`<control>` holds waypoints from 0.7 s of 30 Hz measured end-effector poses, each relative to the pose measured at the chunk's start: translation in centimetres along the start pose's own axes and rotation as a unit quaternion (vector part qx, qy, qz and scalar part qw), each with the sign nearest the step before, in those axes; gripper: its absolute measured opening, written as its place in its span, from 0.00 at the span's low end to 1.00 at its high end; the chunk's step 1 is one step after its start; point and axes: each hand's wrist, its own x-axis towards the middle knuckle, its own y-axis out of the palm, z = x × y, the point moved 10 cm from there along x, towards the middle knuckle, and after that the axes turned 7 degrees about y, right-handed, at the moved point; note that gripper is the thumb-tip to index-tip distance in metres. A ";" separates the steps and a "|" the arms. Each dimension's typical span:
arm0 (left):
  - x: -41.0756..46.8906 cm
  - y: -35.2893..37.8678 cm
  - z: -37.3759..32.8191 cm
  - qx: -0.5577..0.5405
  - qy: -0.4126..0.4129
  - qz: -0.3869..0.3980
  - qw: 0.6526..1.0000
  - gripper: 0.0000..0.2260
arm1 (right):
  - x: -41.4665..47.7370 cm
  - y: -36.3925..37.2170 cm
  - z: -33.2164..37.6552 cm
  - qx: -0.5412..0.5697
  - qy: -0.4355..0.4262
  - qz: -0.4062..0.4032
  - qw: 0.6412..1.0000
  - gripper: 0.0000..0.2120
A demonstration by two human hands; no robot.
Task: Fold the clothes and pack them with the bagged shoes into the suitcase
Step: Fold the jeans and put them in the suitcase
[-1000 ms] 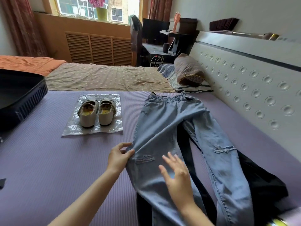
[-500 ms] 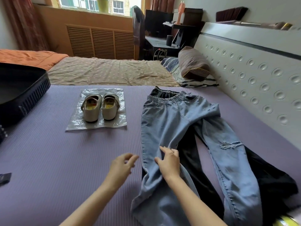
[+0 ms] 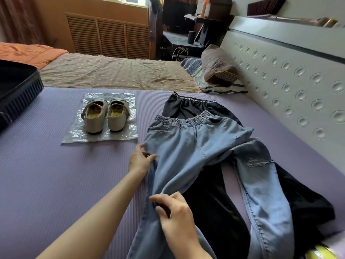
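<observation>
Right now my left hand pinches the outer edge of the blue jeans just below the hip, its fingers curled onto the denim. My right hand is nearer to me, fingers clenched round a bunched fold of the same leg. The jeans lie on the purple bed cover with the waistband away from me. They rest on top of black trousers, whose lettered waistband shows just beyond the denim one. The other jeans leg runs off toward my right, with a rip at the knee. To the left, the pale shoes stand side by side on top of a flat clear plastic bag. The dark suitcase sits at the far left edge of the bed, well apart from the clothes.
</observation>
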 end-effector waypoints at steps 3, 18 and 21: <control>-0.1 -1.4 1.2 -0.010 0.009 -0.014 1.000 0.19 | 0.5 -2.1 0.0 -0.012 -0.015 -0.070 0.997 0.13; -12.4 -13.5 4.4 0.024 0.108 0.032 0.993 0.18 | 6.7 0.8 -1.7 -0.140 0.071 0.024 0.987 0.34; -12.7 -14.6 5.8 0.059 0.079 0.058 0.993 0.17 | 5.5 1.2 -0.3 -0.187 0.032 0.006 0.982 0.40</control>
